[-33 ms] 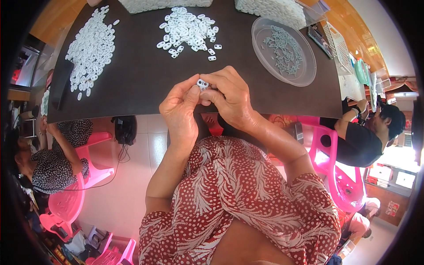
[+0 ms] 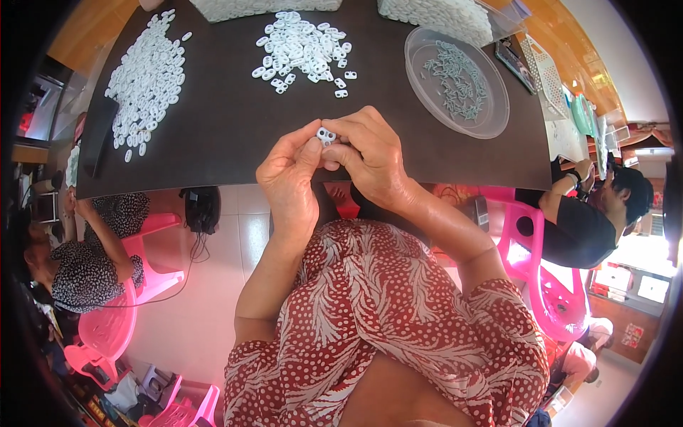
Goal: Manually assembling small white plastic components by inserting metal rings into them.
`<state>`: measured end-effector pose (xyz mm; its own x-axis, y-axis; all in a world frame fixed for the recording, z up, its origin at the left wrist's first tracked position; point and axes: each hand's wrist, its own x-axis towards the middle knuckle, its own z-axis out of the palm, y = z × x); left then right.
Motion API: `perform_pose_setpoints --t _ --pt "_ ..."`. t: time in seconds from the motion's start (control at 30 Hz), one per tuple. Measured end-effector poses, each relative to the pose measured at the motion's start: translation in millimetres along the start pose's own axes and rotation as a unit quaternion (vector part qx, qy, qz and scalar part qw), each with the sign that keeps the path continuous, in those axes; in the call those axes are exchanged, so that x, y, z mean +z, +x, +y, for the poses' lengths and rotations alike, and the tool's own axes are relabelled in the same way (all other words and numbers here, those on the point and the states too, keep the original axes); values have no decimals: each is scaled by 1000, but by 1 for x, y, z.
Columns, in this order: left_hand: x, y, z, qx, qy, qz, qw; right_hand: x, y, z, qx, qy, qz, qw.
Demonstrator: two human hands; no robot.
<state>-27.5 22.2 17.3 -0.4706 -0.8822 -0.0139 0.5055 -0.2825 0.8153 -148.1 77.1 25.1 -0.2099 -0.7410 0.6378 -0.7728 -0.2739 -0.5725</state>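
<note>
Over the near edge of the dark table, my left hand (image 2: 292,167) and my right hand (image 2: 370,153) meet fingertip to fingertip. Between them they pinch a small white plastic piece with dark holes (image 2: 326,136). My fingers cover part of it, so whether it is one part or two joined I cannot tell. Beyond my hands lies a loose heap of small white two-holed plastic pieces (image 2: 302,46). To the right, a round clear plastic tray (image 2: 420,96) holds many small grey-green screw-like pieces (image 2: 459,82).
A long pile of white oval pieces (image 2: 149,78) spreads along the table's left, beside a black block (image 2: 104,135). Clear containers of white pieces (image 2: 437,20) stand at the far edge. A phone-like device (image 2: 515,65) lies at right. People sit on pink chairs (image 2: 523,235) either side.
</note>
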Motion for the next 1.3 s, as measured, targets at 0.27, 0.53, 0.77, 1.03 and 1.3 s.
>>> perform_pose_setpoints --t 0.27,0.53,0.77,1.03,1.3 --pt "4 -3 2 -44 -43 22 998 2 0 -5 -15 -21 20 999" --pt "-5 0 -6 13 -20 -6 1000 5 -3 -5 -25 -27 20 999" --pt "-5 0 -11 65 -27 -9 997 10 -4 -7 -43 -20 45 998" --pt "-6 -3 -14 109 -17 -20 994 15 -5 -7 -59 9 69 996" --pt "-3 -6 -12 90 -26 12 996 18 -2 -9 -49 22 62 997"
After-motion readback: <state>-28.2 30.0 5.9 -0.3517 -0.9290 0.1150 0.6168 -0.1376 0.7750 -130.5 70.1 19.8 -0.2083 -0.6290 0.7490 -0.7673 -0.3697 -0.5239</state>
